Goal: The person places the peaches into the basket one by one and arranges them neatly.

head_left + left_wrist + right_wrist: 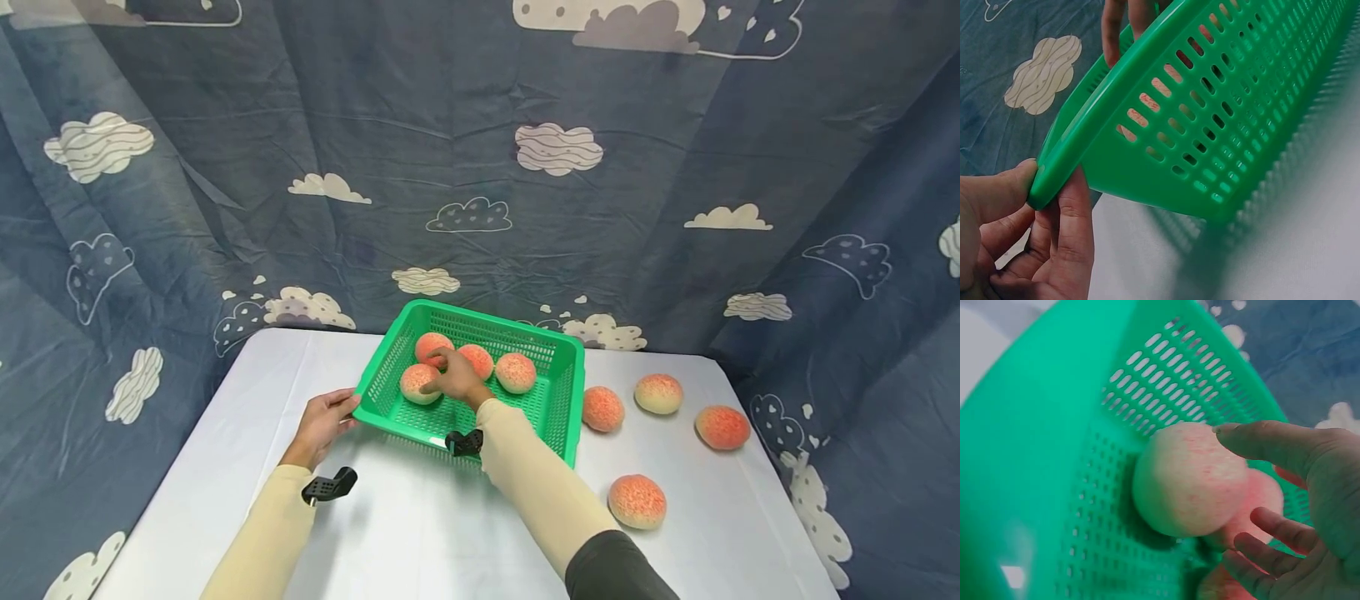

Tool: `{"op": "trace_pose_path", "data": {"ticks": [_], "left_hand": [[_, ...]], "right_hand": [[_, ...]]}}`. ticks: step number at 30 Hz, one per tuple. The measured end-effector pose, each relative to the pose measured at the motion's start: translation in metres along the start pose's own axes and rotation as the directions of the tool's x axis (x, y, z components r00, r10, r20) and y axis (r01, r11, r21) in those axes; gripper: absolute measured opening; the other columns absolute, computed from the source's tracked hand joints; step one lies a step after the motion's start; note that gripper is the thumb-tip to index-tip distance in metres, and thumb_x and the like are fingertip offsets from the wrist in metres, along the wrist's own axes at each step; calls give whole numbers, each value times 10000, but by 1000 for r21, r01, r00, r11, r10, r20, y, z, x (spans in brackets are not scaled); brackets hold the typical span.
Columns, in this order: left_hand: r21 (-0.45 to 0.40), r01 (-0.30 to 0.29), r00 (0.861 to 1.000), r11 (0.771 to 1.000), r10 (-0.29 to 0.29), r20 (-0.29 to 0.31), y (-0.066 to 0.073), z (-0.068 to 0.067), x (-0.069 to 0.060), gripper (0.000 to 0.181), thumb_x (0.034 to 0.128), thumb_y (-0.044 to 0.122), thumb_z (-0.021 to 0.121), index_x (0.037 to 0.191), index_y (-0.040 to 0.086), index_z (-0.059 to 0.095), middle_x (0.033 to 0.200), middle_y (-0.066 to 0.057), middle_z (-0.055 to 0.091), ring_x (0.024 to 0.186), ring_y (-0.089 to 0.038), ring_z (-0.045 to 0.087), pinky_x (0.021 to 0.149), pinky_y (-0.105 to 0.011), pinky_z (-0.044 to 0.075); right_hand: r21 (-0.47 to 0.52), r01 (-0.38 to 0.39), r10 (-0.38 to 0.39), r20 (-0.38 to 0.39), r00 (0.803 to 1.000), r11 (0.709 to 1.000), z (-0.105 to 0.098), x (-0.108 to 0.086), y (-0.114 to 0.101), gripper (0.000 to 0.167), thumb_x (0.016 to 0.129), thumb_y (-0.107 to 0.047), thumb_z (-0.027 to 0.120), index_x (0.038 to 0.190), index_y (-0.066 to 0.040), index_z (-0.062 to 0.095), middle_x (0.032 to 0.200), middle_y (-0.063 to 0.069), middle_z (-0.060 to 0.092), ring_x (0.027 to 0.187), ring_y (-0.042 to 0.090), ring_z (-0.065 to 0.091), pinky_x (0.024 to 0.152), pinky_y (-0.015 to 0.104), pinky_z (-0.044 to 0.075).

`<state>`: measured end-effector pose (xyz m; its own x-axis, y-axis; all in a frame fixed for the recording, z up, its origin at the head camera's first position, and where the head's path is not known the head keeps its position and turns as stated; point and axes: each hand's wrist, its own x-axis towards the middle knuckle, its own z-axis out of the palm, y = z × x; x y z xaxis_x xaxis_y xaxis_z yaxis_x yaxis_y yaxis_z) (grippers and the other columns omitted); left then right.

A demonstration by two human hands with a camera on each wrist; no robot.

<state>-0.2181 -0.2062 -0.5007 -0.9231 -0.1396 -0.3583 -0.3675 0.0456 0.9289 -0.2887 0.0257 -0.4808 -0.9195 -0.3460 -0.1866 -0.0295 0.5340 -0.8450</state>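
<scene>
A green perforated plastic basket [579, 367] stands on the table with several red-speckled, cream-coloured peaches inside. My left hand [324, 421] pinches its rim at the near left corner, thumb above and fingers beneath, as the left wrist view shows. Over the basket reaches my right hand [456, 379], beside the front left peach [418, 383]. In the right wrist view the thumb meets the edge of a peach [1191, 487], and the other fingers are spread and loosely bent, not closed round it. Whether the thumb presses on it I cannot tell.
Right of the basket, several more peaches lie on the white table [720, 508], one peach [603, 409] close to the basket's wall and another peach [637, 502] nearer the front. A dark blue curtain [450, 108] with cloud prints hangs behind and at both sides.
</scene>
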Motion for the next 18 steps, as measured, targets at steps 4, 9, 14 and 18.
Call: {"op": "trace_pose_path", "data": {"ticks": [4,9,14,18], "left_hand": [[-4,-4,1000,1000,4,6,1,1,-1,432,990,121,559,1348,-103,466,1071,-107,594,805,-73,587,811,-293,549],[-8,-4,1000,1000,4,11,2,1,-4,441,991,113,554,1358,-110,450,1073,-107,592,796,-61,583,737,-224,545],[-7,1,1000,1000,-1,15,3,0,-5,452,993,115,552,1368,-109,438,1101,-119,587,796,-51,582,753,-230,546],[1,1,1000,1000,-1,22,3,0,-6,457,995,117,548,1374,-109,429,1105,-113,578,803,-49,579,795,-257,549]], "right_hand": [[54,36,-36,11,999,998,-13,-13,-4,595,838,-115,756,1366,-57,488,1374,196,452,1272,401,429,939,493,466],[91,76,-78,19,997,993,-29,-28,-6,593,828,-105,771,1357,-51,509,1401,195,443,1280,407,425,976,483,453],[136,71,-72,-2,997,988,-46,-44,-2,587,821,-107,778,1348,-59,523,1392,177,460,1263,375,452,962,470,465],[158,84,-82,-22,996,984,-60,-57,7,588,822,-117,777,1347,-52,521,1379,188,470,1246,376,466,952,465,471]]}}
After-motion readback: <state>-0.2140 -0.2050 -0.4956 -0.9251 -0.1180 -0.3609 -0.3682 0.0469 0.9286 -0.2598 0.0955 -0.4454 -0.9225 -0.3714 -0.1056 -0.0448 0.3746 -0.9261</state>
